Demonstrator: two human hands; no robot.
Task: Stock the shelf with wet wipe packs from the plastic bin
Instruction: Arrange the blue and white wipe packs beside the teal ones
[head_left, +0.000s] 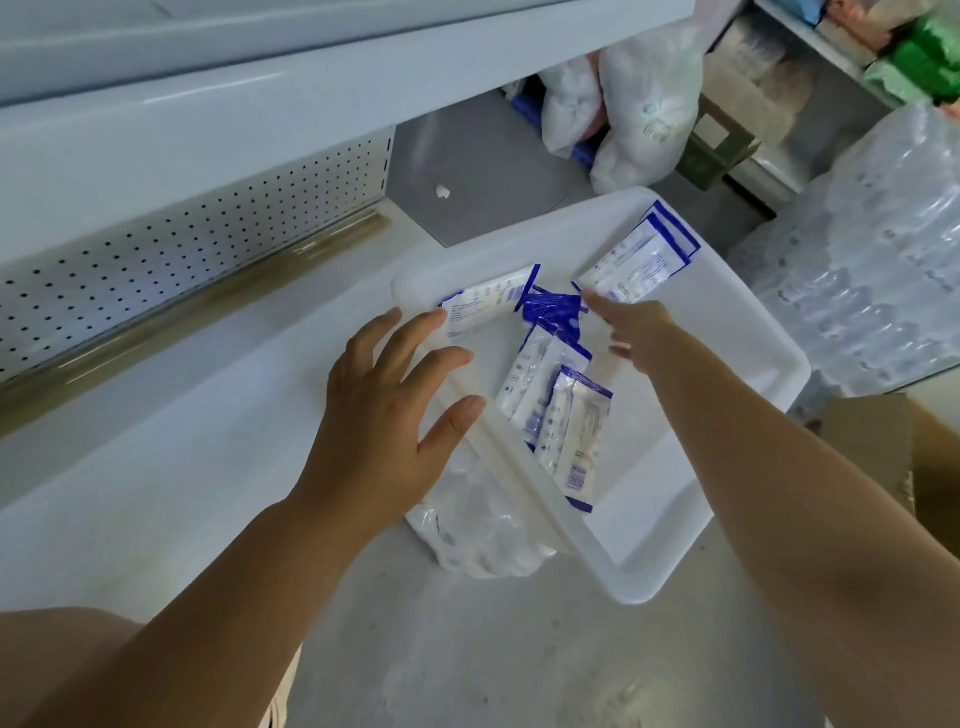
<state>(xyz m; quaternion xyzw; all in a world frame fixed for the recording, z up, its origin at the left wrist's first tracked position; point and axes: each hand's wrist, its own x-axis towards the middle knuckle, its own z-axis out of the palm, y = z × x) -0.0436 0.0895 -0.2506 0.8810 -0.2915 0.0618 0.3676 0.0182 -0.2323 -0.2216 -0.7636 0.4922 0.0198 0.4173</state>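
A white shelf (182, 415) with a perforated back panel (182, 244) runs along the left. Beside it sits a white plastic bin (727, 322), its near-left side resting on a clear-wrapped bundle (483, 535). The left hand (384, 415) is open, fingers spread over the bin's left rim, fingertips at a wet wipe pack (488, 301) in the far-left corner. The right hand (639, 332) reaches into the bin toward a pack at the far-right wall (639, 265); it is blurred, so its grip cannot be told. Two more packs (540, 384) lean against the near-left wall, and a crumpled blue pack (553, 309) lies mid-bin.
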